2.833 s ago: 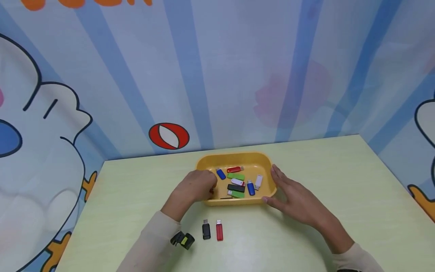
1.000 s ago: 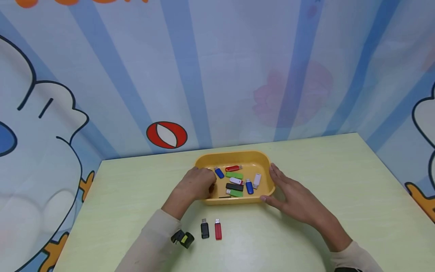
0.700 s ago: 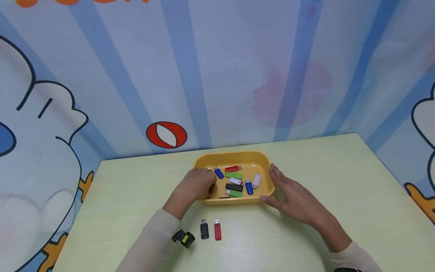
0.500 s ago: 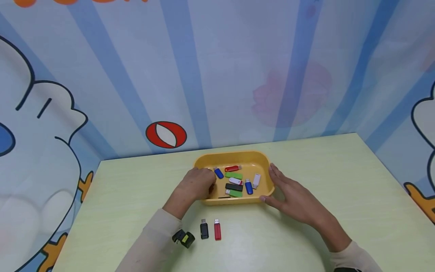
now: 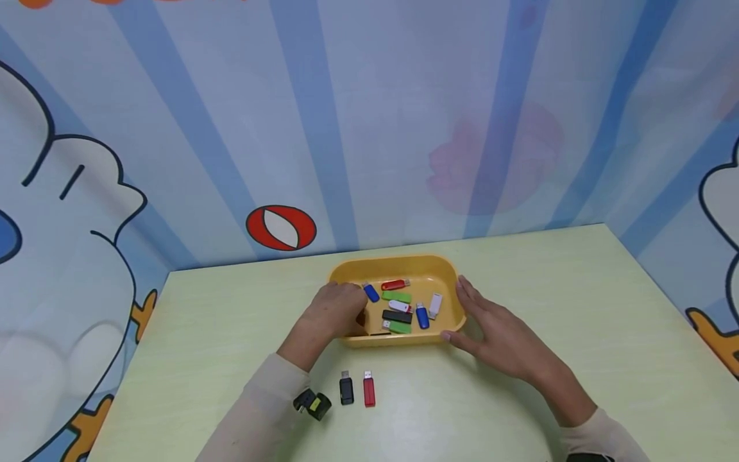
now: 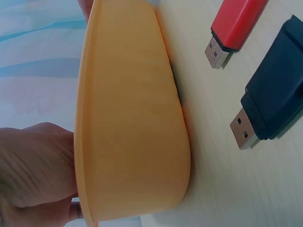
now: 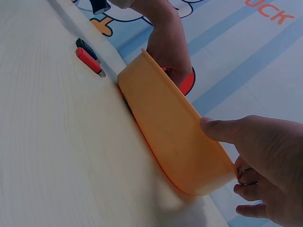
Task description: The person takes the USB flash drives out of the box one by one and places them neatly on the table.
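Observation:
A yellow tray (image 5: pixel 404 341) holds several USB flash drives, among them a red one (image 5: pixel 394 285), a white one (image 5: pixel 435 306), a blue one (image 5: pixel 423 316) and a black one (image 5: pixel 397 316). My left hand (image 5: pixel 330 309) reaches over the tray's left end with its fingers bent down inside. Its fingertips, and anything between them, are hidden. My right hand (image 5: pixel 502 333) rests against the tray's right end. Its thumb touches the rim at the near corner and its fairly straight fingers lie along the side. In the right wrist view that thumb (image 7: pixel 218 127) lies on the rim.
Side by side on the pale table (image 5: pixel 242 289), in front of the tray, lie a black USB drive (image 5: pixel 346 389) and a red USB drive (image 5: pixel 369 390), connectors toward the tray. A black device (image 5: pixel 312 405) is worn on the left wrist. A printed backdrop (image 5: pixel 392 128) stands behind the table.
The left hand stays over the tray's left end; one of its fingers now shows slightly more inside the tray. The right hand and the drives keep their places; the view drifts slightly.

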The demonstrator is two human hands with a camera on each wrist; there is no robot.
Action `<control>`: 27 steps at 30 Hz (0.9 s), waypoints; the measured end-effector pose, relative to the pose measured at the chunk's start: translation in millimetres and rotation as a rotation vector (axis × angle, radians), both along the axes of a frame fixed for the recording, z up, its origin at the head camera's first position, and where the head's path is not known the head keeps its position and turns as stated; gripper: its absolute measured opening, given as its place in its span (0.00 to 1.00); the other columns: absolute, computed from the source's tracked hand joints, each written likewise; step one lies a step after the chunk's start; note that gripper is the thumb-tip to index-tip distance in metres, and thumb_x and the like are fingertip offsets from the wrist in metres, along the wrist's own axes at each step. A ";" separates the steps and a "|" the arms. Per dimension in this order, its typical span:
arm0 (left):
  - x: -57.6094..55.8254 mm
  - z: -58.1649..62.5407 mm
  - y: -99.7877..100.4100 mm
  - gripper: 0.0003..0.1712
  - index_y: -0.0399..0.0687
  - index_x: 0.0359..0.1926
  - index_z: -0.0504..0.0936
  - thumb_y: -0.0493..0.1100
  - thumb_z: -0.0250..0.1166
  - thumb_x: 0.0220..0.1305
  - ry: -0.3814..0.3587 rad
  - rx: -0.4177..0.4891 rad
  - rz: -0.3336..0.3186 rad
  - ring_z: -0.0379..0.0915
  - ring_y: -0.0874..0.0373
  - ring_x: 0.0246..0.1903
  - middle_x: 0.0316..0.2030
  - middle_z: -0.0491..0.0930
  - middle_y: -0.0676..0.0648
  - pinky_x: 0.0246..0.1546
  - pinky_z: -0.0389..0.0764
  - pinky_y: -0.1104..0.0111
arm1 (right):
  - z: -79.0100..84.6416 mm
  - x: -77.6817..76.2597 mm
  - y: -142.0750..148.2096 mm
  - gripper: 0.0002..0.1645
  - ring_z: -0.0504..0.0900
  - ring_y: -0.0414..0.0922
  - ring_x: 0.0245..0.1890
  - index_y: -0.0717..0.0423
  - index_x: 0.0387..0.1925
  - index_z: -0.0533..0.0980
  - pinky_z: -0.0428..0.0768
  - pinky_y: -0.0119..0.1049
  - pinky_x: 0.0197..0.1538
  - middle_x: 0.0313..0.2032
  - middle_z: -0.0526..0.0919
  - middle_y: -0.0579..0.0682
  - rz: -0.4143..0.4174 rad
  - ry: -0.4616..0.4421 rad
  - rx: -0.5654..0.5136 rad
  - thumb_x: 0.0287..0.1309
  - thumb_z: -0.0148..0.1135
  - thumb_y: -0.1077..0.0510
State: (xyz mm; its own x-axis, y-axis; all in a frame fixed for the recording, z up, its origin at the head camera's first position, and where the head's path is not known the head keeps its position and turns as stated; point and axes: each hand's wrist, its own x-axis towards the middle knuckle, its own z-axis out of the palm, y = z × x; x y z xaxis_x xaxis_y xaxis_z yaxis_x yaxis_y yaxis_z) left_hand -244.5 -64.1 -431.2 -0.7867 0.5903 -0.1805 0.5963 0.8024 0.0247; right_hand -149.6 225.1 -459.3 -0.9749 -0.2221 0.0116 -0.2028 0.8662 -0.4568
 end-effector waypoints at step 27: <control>-4.0 1.8 3.7 0.12 0.47 0.36 0.87 0.47 0.82 0.59 0.005 0.002 -0.005 0.72 0.57 0.32 0.21 0.75 0.55 0.46 0.74 0.62 | -2.2 -9.4 5.2 0.61 0.62 0.64 0.80 0.58 0.84 0.49 0.70 0.65 0.72 0.85 0.49 0.57 0.024 0.002 -0.014 0.69 0.61 0.27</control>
State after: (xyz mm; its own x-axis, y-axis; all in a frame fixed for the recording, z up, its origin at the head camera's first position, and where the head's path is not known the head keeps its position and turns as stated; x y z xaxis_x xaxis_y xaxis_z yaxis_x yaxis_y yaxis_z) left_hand -248.5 -60.4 -429.4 -0.7847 0.5945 -0.1753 0.6004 0.7994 0.0232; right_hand -159.0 230.3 -461.4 -0.9692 -0.2457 0.0170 -0.2249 0.8547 -0.4679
